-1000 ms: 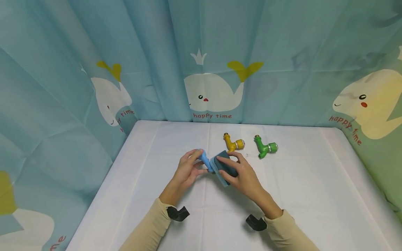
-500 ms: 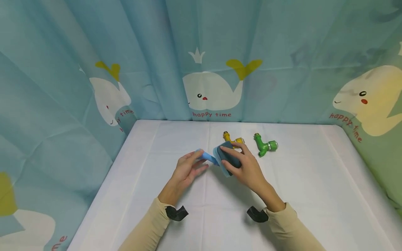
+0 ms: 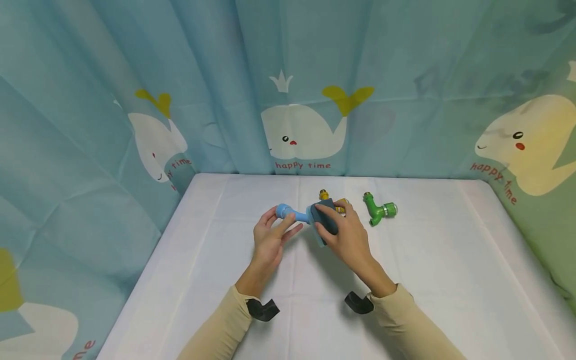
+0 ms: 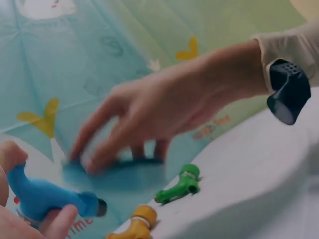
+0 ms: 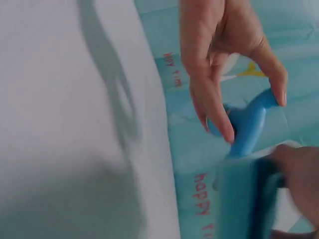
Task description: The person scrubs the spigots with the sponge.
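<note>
The blue tap [image 3: 292, 215] is plastic, with a round end at the left, and is held above the table, lying almost level. The sponge [image 3: 323, 220] is blue with a dark upper face, tilted, and touches the right end of the tap.

head view looks down, wrist views close, sharing blue tap [image 3: 292, 215]

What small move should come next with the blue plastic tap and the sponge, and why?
Probably a short stroke of the dark blue sponge pad along the blue plastic tap. The right hand presses the pad against one end of the tap, while the left hand grips the other end above the white table. Most of the tap's body looks uncovered by the pad.
</note>
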`<state>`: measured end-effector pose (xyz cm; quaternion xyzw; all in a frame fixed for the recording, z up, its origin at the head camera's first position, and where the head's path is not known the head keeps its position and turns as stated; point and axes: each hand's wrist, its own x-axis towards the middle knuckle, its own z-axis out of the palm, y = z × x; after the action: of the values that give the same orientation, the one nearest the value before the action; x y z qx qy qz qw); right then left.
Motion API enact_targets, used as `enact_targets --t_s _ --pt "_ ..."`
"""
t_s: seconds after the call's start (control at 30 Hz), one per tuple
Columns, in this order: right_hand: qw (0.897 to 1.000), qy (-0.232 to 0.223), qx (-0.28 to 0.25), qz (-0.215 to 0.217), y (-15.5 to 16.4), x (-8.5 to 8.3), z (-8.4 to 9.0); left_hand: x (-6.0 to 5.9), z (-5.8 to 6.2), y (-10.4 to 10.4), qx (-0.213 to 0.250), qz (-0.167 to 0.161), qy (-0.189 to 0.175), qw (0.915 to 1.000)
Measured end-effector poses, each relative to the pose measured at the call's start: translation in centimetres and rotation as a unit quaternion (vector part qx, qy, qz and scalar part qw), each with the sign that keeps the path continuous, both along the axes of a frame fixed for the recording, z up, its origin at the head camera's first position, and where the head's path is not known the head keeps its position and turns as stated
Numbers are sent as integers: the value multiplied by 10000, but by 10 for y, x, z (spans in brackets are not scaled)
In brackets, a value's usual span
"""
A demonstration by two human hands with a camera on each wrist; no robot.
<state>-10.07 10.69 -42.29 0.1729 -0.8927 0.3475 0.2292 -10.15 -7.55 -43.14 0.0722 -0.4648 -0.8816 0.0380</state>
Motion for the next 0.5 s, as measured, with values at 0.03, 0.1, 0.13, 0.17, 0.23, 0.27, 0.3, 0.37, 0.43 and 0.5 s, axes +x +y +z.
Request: enact_targets --t_s 0.03,0.1,0.13,0.17,0.23,0.27,0.3,0.37,0.43,0.5 --pt "9998 20 -218 38 -1 0 0 0 -1 1 -16 15 69 10000" --pt "9978 64 -612 245 -4 0 2 0 -1 4 10 -10 191 9998" --pt "9966 42 -734 362 -6 0 2 -1 -2 6 30 -26 281 9996" --pt "9957 41 -805 456 -7 0 3 -1 -1 7 70 -25 381 9992" --pt "9955 58 -834 452 -7 -1 2 0 -1 9 160 -13 624 9979" --pt "9955 80 -865 376 -6 -1 1 0 0 10 203 6 745 9970" --pt "9951 112 -940 284 -5 -2 1 1 0 10 223 38 866 9960" --pt "9930 168 -1149 209 -3 -2 0 1 0 11 96 134 1045 9944" --pt "9899 273 -1332 390 -3 0 1 2 2 11 -123 208 1155 9930" --pt "9864 353 -1449 685 -4 1 2 3 3 11 -357 255 1211 9917"
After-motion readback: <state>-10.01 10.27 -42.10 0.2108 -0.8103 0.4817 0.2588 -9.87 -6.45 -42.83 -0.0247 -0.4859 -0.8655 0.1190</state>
